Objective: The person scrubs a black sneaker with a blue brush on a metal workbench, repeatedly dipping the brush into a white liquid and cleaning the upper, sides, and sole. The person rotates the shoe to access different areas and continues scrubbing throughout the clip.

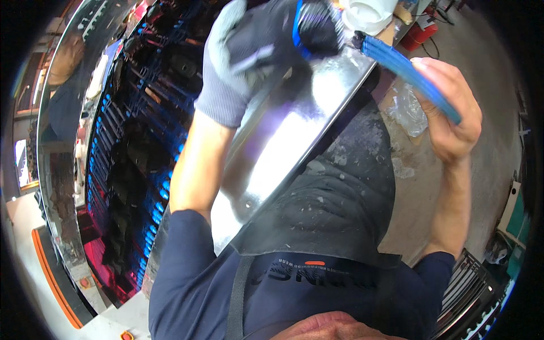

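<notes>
My left hand (229, 71), in a grey knit glove, is raised at the top centre. Its fingers are wrapped round a black thing with a blue rim (320, 29), blurred, so I cannot tell its kind. My bare right hand (453, 110), at the upper right, pinches the lower end of a curved blue strip (402, 68). The strip's dark far tip comes near the blue-rimmed thing; I cannot tell whether they touch. Below my left hand lies a shiny metal sheet (277, 153), its long edge running beside my dark apron (334, 198).
Left of the metal stands a dark rack with a row of blue tips (156, 218). A white container (368, 16) and a red bucket (419, 34) are at the top. Clear plastic wrapping (409, 110) lies to the right. Slatted dark panels (467, 294) are at lower right.
</notes>
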Demonstrator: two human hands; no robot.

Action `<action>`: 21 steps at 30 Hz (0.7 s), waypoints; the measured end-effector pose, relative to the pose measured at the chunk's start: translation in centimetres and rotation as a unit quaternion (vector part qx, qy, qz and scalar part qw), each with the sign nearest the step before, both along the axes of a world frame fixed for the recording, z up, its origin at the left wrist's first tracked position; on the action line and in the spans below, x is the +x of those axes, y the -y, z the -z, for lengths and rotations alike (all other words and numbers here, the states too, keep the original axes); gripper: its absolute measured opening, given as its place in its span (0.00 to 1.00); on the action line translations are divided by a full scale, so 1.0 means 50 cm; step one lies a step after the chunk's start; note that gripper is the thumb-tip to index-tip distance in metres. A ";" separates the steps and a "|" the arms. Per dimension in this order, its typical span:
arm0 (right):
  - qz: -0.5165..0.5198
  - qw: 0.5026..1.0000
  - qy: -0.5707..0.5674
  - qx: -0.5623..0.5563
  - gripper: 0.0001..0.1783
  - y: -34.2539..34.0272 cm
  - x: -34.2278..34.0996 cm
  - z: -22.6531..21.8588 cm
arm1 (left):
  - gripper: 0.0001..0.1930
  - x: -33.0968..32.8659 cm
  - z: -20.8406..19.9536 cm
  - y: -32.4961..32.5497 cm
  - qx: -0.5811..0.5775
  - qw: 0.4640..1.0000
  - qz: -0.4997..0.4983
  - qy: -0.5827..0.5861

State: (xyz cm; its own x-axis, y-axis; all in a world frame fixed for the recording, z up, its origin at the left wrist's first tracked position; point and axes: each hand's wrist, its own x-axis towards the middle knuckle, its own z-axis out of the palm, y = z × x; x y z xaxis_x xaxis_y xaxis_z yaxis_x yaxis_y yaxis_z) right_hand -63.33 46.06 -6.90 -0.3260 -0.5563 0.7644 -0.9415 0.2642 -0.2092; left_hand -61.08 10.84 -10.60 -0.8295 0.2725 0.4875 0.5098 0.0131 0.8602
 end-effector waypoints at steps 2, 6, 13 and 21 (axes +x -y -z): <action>-0.042 0.897 0.338 -0.283 0.13 0.041 0.059 0.044 | 0.29 0.013 0.018 -0.018 0.286 0.929 0.144 0.185; -0.183 0.833 0.402 -0.333 0.12 0.136 0.102 0.141 | 0.29 0.071 0.072 -0.050 0.549 0.710 0.213 0.386; 0.069 0.884 0.314 -0.338 0.11 0.177 -0.055 0.205 | 0.26 0.135 0.150 -0.024 0.497 0.794 0.022 0.349; -0.032 0.929 0.276 -0.243 0.13 0.150 0.162 0.181 | 0.27 0.096 0.166 0.011 0.393 0.870 -0.115 0.275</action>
